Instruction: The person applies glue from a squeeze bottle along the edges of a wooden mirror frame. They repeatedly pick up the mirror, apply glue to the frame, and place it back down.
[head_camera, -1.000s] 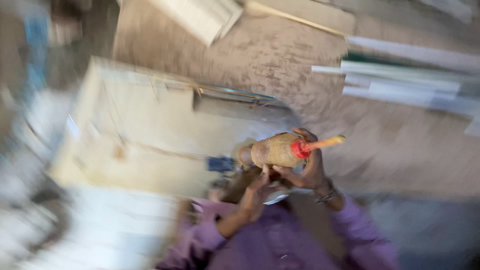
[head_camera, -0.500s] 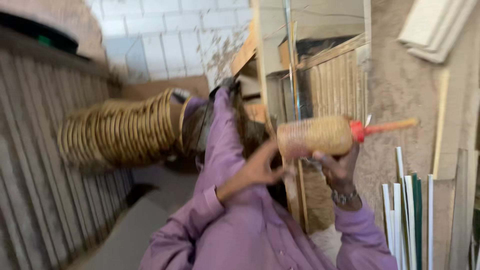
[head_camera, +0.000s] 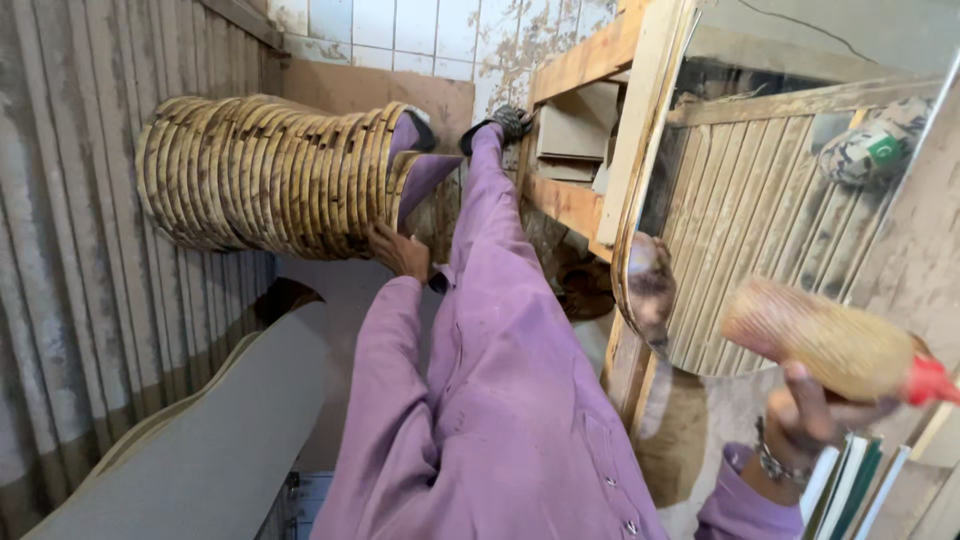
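My right hand (head_camera: 815, 420), with a bracelet on the wrist, holds a tan plastic squeeze bottle (head_camera: 825, 340) with a red cap at the right edge. The bottle lies almost level, cap pointing right. My left hand (head_camera: 398, 250) reaches forward on a purple sleeve and grips the near edge of a stack of curved, glue-stained wooden hoops (head_camera: 260, 175). My purple-clad leg (head_camera: 495, 300) stretches ahead, and its dark shoe (head_camera: 508, 120) rests beside the stack.
A mirror in a curved wooden frame (head_camera: 640, 190) leans on the right, in front of a wooden shelf frame (head_camera: 575, 205). Ribbed panelling (head_camera: 80, 300) covers the left side. A grey board (head_camera: 220, 440) lies below it. Thin strips (head_camera: 850, 490) stand at the bottom right.
The view has swung round. My left hand has left the bottle and gone to the hoop stack. The bottle has shifted right with my right hand.
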